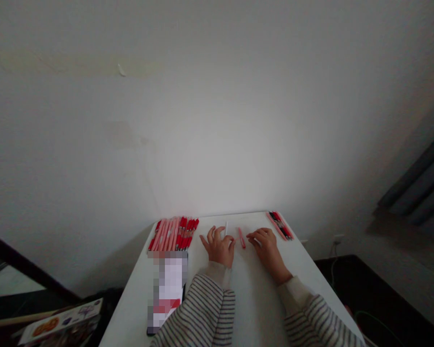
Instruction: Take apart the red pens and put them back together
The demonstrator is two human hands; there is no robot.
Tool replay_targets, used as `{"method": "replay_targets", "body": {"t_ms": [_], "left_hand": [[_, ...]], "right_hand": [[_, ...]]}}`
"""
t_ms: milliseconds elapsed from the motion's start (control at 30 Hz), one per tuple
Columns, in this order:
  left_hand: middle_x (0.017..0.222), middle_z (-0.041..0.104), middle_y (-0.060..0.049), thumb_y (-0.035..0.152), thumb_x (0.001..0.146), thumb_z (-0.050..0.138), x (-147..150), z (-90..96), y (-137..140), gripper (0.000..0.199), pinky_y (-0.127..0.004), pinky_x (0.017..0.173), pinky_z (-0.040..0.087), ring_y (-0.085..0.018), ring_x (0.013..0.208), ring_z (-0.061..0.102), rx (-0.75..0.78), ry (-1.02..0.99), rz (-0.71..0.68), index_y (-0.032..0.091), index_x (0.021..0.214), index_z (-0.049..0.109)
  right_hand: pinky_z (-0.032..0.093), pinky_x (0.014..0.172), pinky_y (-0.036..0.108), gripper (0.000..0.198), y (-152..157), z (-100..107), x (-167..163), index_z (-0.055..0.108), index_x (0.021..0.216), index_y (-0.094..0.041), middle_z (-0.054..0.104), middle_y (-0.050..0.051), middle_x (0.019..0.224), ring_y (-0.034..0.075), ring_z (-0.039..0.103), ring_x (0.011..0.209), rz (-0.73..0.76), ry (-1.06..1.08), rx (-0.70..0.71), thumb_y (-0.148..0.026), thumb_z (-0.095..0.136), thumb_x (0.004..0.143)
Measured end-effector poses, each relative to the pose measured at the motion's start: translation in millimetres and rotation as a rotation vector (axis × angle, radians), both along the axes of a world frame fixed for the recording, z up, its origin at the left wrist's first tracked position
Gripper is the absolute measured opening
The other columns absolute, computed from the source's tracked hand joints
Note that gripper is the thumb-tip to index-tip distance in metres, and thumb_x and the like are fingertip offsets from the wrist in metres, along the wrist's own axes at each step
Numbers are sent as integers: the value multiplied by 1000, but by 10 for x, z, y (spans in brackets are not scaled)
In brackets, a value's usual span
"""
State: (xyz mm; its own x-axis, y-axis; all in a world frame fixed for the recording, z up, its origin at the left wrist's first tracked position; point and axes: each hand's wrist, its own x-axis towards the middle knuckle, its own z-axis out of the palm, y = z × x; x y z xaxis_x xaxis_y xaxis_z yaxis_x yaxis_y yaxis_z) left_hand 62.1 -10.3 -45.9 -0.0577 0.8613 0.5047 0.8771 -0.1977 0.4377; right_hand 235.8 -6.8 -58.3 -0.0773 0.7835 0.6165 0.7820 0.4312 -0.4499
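Note:
My left hand (pixel 220 248) is over the white table (pixel 255 289), its thumb and index finger pinched together and the other fingers spread. What the pinch holds, if anything, is too small to make out. To the right, my right hand (pixel 266 246) has its fingertips closed together, and anything between them is hidden. Between the two hands lies a pink pen piece (pixel 241 238), apart from both. A thin white stick (pixel 226 227), perhaps a pen refill, shows just behind my left fingers.
Pink and red pens (pixel 171 233) lie in a row at the table's back left. A smaller group of pink, red and black pens (pixel 280 225) is at the back right. A phone (pixel 169 289) with a blurred screen lies by my left sleeve. The wall (pixel 217 120) borders the far edge.

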Motion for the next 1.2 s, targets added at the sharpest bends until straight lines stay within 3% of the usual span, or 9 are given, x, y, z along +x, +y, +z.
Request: {"method": "replay_targets", "body": {"t_ms": [733,1000,1200], "left_hand": [[120,60,1,27,72,67,31,39,-54,8,-65,110,10,-27,126,40,2,-21,-98,33,74,71],[123,59,-1,31,73,66,9,81,-25,9,-65,108,17,-30,125,39,-145,-53,-116,33,79,73],[121,60,-3,36,74,65,-6,81,-7,12,-64,108,19,-32,124,41,-122,-43,-92,33,81,73]], "right_hand": [[34,89,40,13,-59,84,-80,71,91,-30,67,3,88,24,47,98,25,-100,-45,-28,60,83],[38,86,39,13,-39,54,-139,72,88,-28,68,4,87,23,50,95,79,-6,-61,-25,61,82],[40,88,39,12,-36,30,-148,71,88,-25,67,5,86,23,51,96,94,76,-79,-23,61,81]]}}
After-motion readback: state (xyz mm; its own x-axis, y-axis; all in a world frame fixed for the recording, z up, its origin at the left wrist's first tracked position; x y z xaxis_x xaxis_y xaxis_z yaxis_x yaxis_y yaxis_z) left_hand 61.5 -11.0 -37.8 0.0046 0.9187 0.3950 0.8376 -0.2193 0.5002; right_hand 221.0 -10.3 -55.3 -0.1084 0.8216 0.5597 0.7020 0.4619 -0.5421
